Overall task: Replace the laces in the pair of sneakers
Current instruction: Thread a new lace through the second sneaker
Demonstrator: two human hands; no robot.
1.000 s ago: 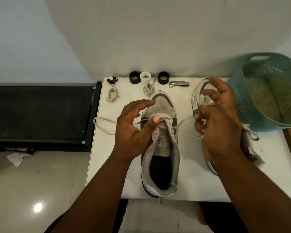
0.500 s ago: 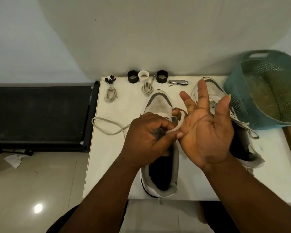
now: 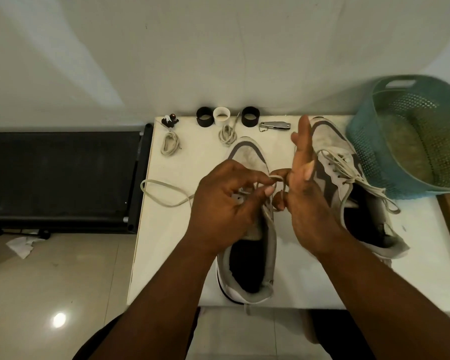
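Observation:
A grey and white sneaker (image 3: pixel 247 255) stands in the middle of the white table (image 3: pixel 166 255), toe pointing away from me. My left hand (image 3: pixel 224 203) pinches its cream lace (image 3: pixel 161 193) above the eyelets; the lace's free end loops out to the left. My right hand (image 3: pixel 309 198) is beside it, the lace looped around its thumb, the other fingers stretched upward. The second sneaker (image 3: pixel 348 183) lies to the right with loose laces still in it.
Two coiled spare laces (image 3: pixel 170 143) (image 3: pixel 227 135) lie at the back of the table, near three small rings (image 3: pixel 222 116), a metal clip tool (image 3: pixel 274 126) and small beads (image 3: pixel 170 120). A teal perforated basket (image 3: pixel 411 136) stands at the right. A black treadmill (image 3: pixel 63 178) is on the left.
My hands came together over the middle sneaker. The right hand turned from palm-open to edge-on, and the lace now loops around its thumb while the left hand pinches it.

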